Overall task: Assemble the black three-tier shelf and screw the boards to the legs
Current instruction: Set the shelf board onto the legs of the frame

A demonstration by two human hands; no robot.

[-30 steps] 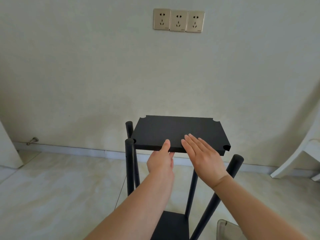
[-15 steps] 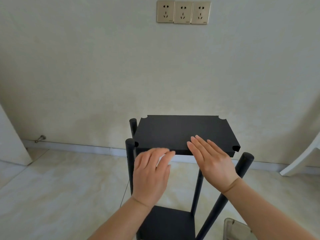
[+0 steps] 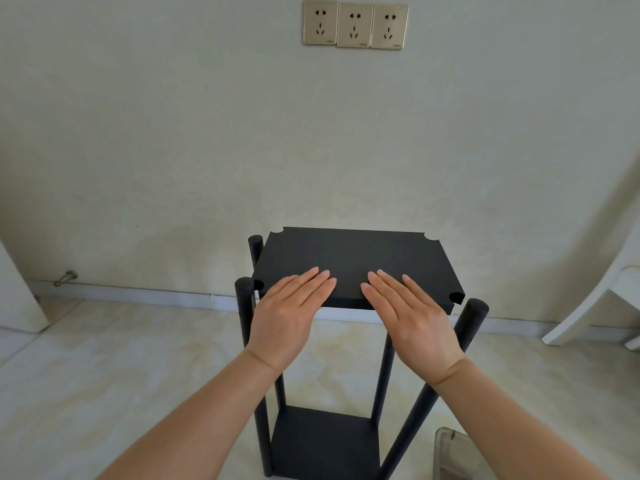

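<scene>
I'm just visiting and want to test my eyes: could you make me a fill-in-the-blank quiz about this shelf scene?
1. Both hands, left hand and right hand, lie flat on the top ___.
2. On the wall above are ___ sockets.
3. The shelf's legs are ___ in colour.
4. The board's corners have rounded ___.

Missing words: board; three; black; notches
</scene>
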